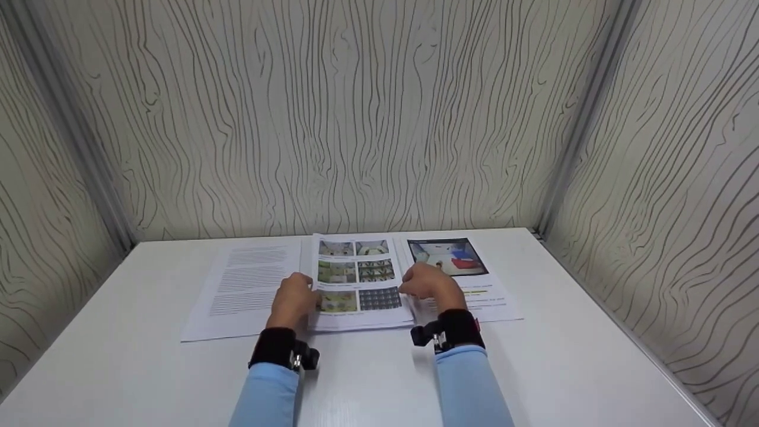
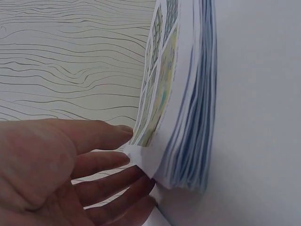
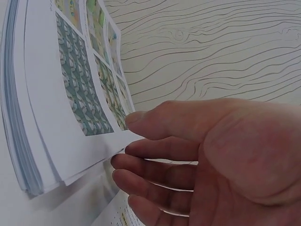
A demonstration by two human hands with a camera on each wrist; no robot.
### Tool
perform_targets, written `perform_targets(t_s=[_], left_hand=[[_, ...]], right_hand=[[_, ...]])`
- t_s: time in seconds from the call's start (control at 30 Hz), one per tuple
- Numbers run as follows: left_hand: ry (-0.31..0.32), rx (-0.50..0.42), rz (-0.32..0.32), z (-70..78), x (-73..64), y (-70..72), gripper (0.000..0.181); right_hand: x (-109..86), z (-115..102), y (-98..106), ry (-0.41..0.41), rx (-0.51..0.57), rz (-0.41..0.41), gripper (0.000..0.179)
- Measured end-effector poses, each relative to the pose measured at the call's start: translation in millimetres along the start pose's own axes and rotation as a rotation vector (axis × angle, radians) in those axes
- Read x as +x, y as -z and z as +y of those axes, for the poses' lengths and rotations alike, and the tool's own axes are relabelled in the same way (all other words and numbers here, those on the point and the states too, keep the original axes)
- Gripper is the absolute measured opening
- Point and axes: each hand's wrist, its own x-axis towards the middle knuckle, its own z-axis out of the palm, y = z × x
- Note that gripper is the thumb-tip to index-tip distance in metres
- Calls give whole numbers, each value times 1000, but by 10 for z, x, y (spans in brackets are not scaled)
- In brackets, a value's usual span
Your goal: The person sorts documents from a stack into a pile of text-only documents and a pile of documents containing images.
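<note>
A stack of printed papers [image 1: 362,320] lies in the middle of the white table, its top page showing rows of colour pictures. At its left edge, my left hand [image 1: 293,301] pinches the paper between thumb and fingers; a bent edge [image 2: 143,157] shows there in the left wrist view. My right hand [image 1: 434,283] pinches the opposite edge, thumb [image 3: 141,121] above and fingers below in the right wrist view. How many sheets each hand holds is unclear. The lower layers fan apart slightly along the near edge.
A text-covered sheet [image 1: 252,281] lies left of the stack. On the right is a page with a large photo [image 1: 447,256] and a yellow-highlighted line, partly covered by my right hand. Wood-grain panels [image 1: 356,118] enclose the table's [image 1: 367,379] back and sides.
</note>
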Motion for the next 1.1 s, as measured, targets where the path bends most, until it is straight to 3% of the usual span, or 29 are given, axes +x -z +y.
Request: perform_targets(t_s=[0.37,0.67,0.87,1.1], left_hand=[[20,-51,-11,18,-7,16,47],[-27,-50,43,27,55,-3,38],[-79,-101,15,71,73,-40,36],[-105,-74,2,94,85,-88,37]], right_hand=[[-44,-24,14,24,50,6,37],[-28,-22,9,72,80,19,38],[-6,-31,21,88,125,45,36],[11,-29,15,113,165,49,36]])
